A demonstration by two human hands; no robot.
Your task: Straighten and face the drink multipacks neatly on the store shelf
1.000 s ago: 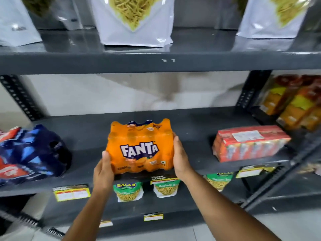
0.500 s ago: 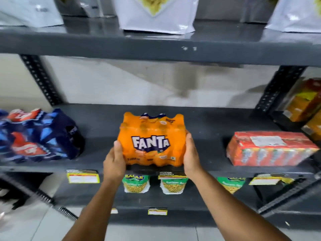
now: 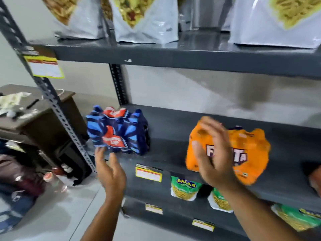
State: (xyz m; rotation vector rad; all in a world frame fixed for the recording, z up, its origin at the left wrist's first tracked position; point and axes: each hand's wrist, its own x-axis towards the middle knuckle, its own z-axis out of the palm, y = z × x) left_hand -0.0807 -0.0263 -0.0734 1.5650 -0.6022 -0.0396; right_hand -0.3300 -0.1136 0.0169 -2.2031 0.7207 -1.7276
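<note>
- The orange Fanta multipack (image 3: 250, 153) stands on the grey middle shelf (image 3: 173, 129), right of centre in the frame, its label facing outward and partly covered by a hand.
- The right hand (image 3: 214, 152) is in front of that pack's left half, fingers (image 3: 206, 124) spread and loose, gripping nothing; it is motion-blurred, so I cannot tell whether it touches the wrap.
- The blue and red multipack (image 3: 118, 132) sits at the left end of the same shelf, just beside the perforated upright post (image 3: 57, 108), turned at a slight angle.
- The left hand (image 3: 111, 173) is below that pack, palm open, with its fingertips (image 3: 100, 151) at the lower front edge of the wrap.
- The two packs stand well apart, with bare shelf between them.
- White snack pouches (image 3: 147, 21) line the top shelf.
- Green snack bags (image 3: 184, 188) hang under the middle shelf, beside a yellow price tag (image 3: 148, 173).
- At the left edge of the frame is a brown tabletop (image 3: 34, 115) with small clutter.
</note>
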